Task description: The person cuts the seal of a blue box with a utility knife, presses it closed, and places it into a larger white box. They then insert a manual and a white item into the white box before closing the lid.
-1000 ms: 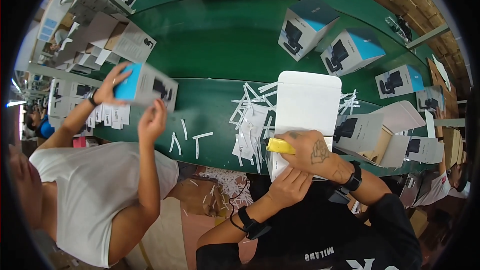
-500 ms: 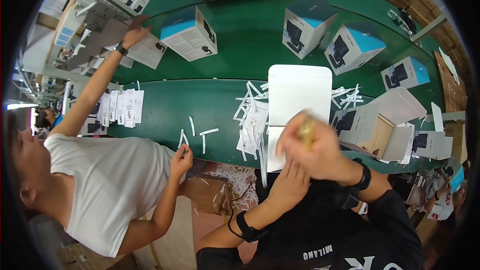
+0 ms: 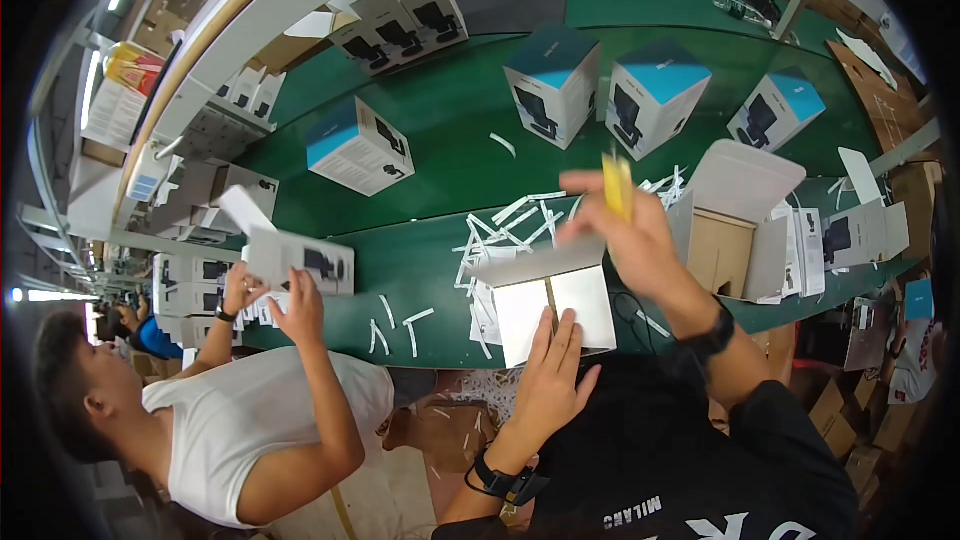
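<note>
In front of me lies a white carton (image 3: 590, 292) with its pale inside up, a flap raised at its far edge and a dark line down its middle. My left hand (image 3: 553, 370) lies on its near part, fingers stretched out flat. Above the carton's right side, my right hand (image 3: 640, 245), blurred by motion, is closed round a yellow utility knife (image 3: 618, 187) that points up and away from the carton. White paper strips (image 3: 510, 225) lie heaped along the carton's far left side.
An open box (image 3: 728, 245) stands right of my right hand. Printed boxes with blue tops (image 3: 655, 90) stand farther back on the green table (image 3: 450, 165). At left, a co-worker in a white shirt (image 3: 280, 410) handles a flat printed carton (image 3: 305, 262). A brown bag (image 3: 450, 430) sits below.
My right hand has lifted off the carton with the knife, while my left hand has flattened on it. The carton's far flap now stands up. The co-worker has drawn a carton in.
</note>
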